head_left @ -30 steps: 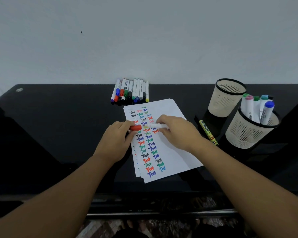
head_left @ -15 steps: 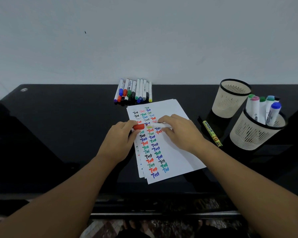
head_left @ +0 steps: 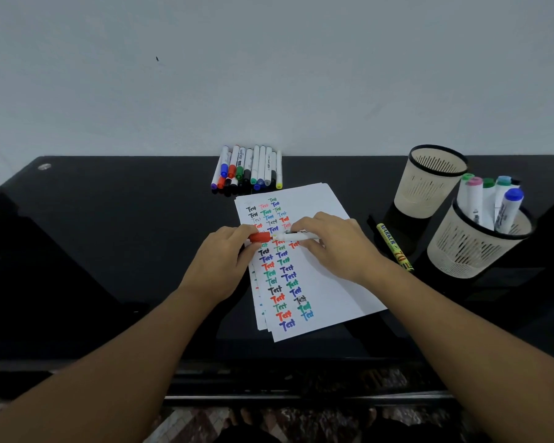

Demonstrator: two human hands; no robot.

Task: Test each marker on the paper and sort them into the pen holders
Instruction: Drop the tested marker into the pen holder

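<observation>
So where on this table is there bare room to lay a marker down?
The widest bare stretch of the table is left of the paper and the left hand. A narrower strip lies between the marker row and the empty holder. Around the yellow marker and filled holder it is crowded.

The light is soft and even, a little dim, with a cool grey cast over the wall [head_left: 269, 75]. The glossy black table [head_left: 109, 235] mirrors the two pen holders [head_left: 429, 183] as dark reflections rather than giving hard glare. Faint shadows sit under the hands on the paper [head_left: 330, 282]. The wide lens bows the table's far edge and stretches the forearms at the lower corners. The centre is fairly sharp; the floor at the bottom is murky and soft.
</observation>
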